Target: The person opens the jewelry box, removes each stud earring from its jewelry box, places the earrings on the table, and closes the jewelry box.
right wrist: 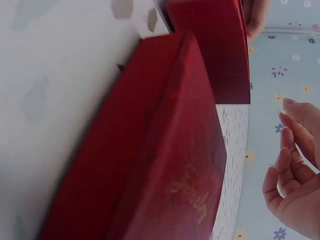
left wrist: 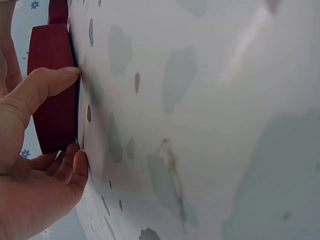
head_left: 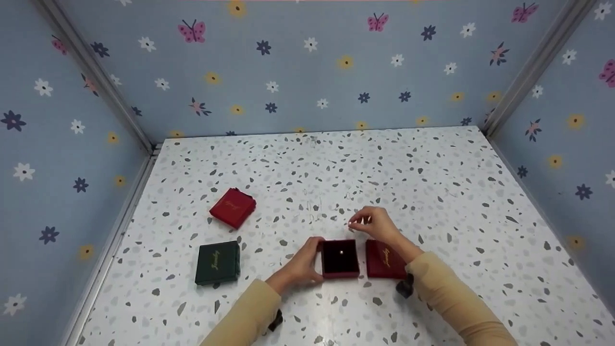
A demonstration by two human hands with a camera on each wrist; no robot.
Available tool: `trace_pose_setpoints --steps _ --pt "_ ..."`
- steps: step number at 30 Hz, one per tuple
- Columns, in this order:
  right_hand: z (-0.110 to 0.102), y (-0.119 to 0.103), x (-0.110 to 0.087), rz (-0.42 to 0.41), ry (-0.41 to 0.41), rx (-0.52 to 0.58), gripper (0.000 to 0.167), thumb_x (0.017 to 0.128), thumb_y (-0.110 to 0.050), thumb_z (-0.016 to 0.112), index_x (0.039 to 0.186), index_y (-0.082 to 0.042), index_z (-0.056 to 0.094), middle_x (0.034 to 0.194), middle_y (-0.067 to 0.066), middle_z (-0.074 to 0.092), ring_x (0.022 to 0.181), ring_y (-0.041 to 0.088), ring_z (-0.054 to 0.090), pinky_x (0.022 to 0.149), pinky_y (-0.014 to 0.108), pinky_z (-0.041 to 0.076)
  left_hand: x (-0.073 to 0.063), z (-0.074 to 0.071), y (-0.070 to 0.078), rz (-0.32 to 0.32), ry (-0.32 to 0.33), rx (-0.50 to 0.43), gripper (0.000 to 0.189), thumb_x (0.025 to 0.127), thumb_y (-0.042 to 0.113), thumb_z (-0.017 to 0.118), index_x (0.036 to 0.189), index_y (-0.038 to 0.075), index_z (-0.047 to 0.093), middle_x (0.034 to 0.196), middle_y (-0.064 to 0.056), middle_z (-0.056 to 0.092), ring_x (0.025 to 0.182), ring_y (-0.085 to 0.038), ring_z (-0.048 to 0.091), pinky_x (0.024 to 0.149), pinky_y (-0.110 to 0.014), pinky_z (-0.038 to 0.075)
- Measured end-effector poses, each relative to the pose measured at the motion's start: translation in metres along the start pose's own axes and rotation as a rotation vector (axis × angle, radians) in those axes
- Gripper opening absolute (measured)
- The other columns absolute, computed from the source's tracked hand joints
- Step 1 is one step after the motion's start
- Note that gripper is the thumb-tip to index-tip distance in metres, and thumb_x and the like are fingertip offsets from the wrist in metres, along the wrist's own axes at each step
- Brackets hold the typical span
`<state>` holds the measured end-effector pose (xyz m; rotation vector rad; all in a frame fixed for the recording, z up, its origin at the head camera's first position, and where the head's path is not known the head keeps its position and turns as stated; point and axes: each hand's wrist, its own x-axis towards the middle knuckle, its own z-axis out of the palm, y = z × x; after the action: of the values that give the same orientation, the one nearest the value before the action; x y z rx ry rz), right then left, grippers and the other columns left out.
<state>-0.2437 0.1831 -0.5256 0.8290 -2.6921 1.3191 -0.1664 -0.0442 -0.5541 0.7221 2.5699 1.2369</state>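
An open dark red jewelry box (head_left: 340, 276) with a black lining stands on the table, and a small pearl-like stud (head_left: 341, 252) shows in it. My left hand (head_left: 303, 262) holds this box at its left side, thumb at the near corner and fingers round the far one. Beyond the box's far right corner, my right hand (head_left: 377, 225) is raised, pinching a tiny earring (right wrist: 280, 96) between thumb and index finger. Its thin pin sticks out past the fingertips; the rest is mostly hidden. The red lid (head_left: 382, 266) with gold lettering lies right of the box, partly under the right wrist.
A closed green box (head_left: 217, 263) and a smaller red box (head_left: 233, 207) lie to the left. Several thin, faint pieces of jewelry (head_left: 313, 206) are on the speckled table (head_left: 288, 163) beyond the open box. Flower-patterned walls (head_left: 307, 67) enclose the back and sides.
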Motion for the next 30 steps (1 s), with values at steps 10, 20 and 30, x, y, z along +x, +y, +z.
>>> trace_pose_setpoints --steps 10,20,30 --pt "-0.011 0.013 0.018 0.100 0.032 -0.032 0.009 0.074 -0.012 0.070 0.078 -0.005 0.070 0.069 0.001 0.062 0.059 0.011 0.050 0.053 0.022 0.040 0.000 0.000 0.000 0.018 -0.002 0.014 0.082 0.049 -0.001 0.078 0.118 0.001 0.034 0.115 -0.010 0.040 0.109 -0.022 0.042 0.098 -0.031 0.030" --pt "-0.016 0.029 0.028 0.263 0.041 -0.007 0.013 0.075 -0.013 0.069 0.081 -0.001 0.070 0.072 0.006 0.064 0.057 0.012 0.049 0.048 0.020 0.039 0.000 0.000 0.001 0.015 0.004 0.021 0.082 0.049 0.000 0.079 0.118 0.000 0.034 0.115 -0.010 0.041 0.109 -0.022 0.042 0.099 -0.031 0.029" --pt "-0.011 0.040 0.033 0.426 0.049 -0.011 0.017 0.076 -0.018 0.069 0.083 -0.003 0.070 0.072 0.005 0.063 0.057 0.012 0.049 0.049 0.023 0.041 -0.001 0.000 0.002 0.014 0.015 -0.011 0.081 0.049 -0.003 0.077 0.118 0.000 0.035 0.114 -0.010 0.042 0.109 -0.023 0.043 0.099 -0.032 0.029"
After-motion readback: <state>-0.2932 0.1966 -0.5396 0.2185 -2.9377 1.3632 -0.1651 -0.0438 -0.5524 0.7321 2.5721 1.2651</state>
